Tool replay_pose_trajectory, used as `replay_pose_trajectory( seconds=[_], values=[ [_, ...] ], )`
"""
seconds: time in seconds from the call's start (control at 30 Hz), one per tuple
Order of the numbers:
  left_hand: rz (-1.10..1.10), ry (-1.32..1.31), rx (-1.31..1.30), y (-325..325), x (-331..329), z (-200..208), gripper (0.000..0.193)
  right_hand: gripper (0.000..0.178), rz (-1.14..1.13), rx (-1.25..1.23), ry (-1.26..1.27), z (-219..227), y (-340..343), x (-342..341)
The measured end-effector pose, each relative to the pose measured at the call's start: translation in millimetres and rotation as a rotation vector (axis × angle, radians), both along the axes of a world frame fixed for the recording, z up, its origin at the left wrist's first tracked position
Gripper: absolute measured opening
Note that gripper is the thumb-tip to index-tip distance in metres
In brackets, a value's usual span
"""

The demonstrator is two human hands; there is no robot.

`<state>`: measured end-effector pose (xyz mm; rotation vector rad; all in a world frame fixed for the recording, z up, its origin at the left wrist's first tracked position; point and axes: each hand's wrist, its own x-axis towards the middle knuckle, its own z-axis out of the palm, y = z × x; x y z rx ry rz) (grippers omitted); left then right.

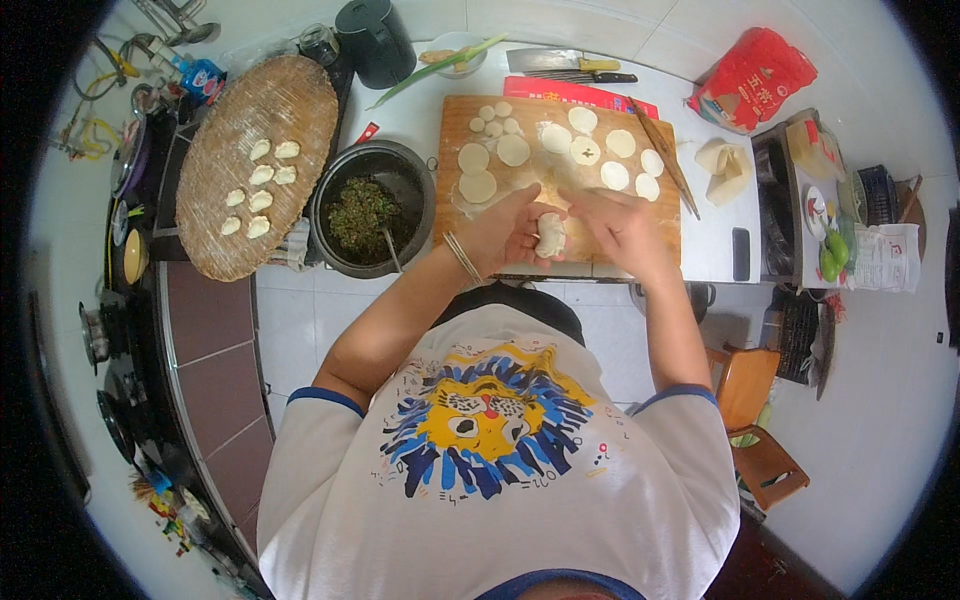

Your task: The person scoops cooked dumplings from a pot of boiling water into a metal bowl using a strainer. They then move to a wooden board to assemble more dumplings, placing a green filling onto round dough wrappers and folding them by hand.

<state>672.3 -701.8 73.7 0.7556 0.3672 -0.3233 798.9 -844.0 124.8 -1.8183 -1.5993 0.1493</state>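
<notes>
My left hand (505, 232) is curled around a dumpling (550, 236), pale and folded, at the near edge of a wooden board (655, 245). Right beside it is my right hand (622, 228), its fingers stretched toward the far left and slightly blurred; nothing shows in them. Round dough wrappers (478, 186) lie on the floured board, both left and right of the hands. Several small flattened dough pieces (493, 128) sit at its far left. A dark pot (325, 222) of chopped green filling (362, 212), with a spoon in it, stands left of the board.
Several finished dumplings (260, 174) lie on a round woven tray (300, 100) at the left. A rolling pin (668, 160) slants along the board's right side. Behind the board are a knife (545, 62) and a scallion (440, 70). A phone (740, 254) lies at the right.
</notes>
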Motion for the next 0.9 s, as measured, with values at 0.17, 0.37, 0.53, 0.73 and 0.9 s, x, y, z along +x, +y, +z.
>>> replay_pose_trajectory(
  seconds=[0.17,0.37,0.53,0.73,0.9],
  values=[
    [0.265,0.023,-0.114,0.6,-7.9,7.1,0.062,0.026,-0.175,-0.228,0.116,1.5,19.2,-19.5],
    [0.56,-0.075,-0.195,18.1,-40.4,-14.5,0.057,0.044,-0.156,-0.261,-0.034,-32.0,68.8,-62.8],
    [0.824,-0.159,-0.151,44.8,-91.5,-2.9,0.055,0.033,-0.022,-0.184,0.086,-25.2,125.9,-106.2],
    [1.153,0.075,-0.026,84.5,-156.9,-4.2,0.067,0.025,0.176,-0.095,0.056,-31.7,211.4,-158.5],
    [1.196,0.075,0.027,123.8,-226.8,-25.9,0.068,0.022,0.261,-0.063,-0.038,-33.0,328.1,-202.8]
  ],
)
